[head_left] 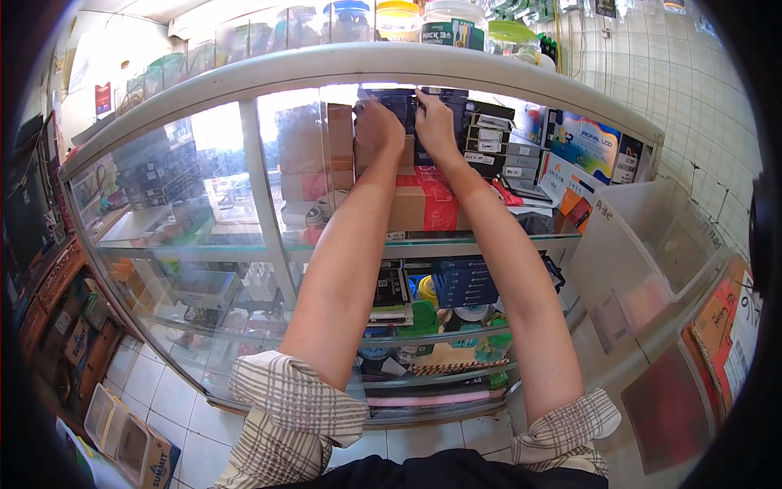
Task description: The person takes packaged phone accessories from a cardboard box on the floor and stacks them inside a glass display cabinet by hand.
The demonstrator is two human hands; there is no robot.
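Both my arms reach into the upper shelf of a glass display case (383, 244). My left hand (380, 129) is closed, fingers curled at the left end of a dark flat box (399, 99) near the back. At the box's right side, my right hand (436, 129) is closed with its fingertips on the dark boxes' edge; part of its grip is hidden. Below the hands is a brown carton (407, 209) with red tape (440, 213). Black boxes with white labels (490, 134) are stacked to the right of my right hand.
Colourful LCD boxes (582, 143) stand at the shelf's right end. A clear plastic bin (627, 244) is beside the case. Jars (399, 20) line the case top. Blue boxes (466, 281) fill part of the lower shelf. A Summit carton (159, 460) sits on the tiled floor.
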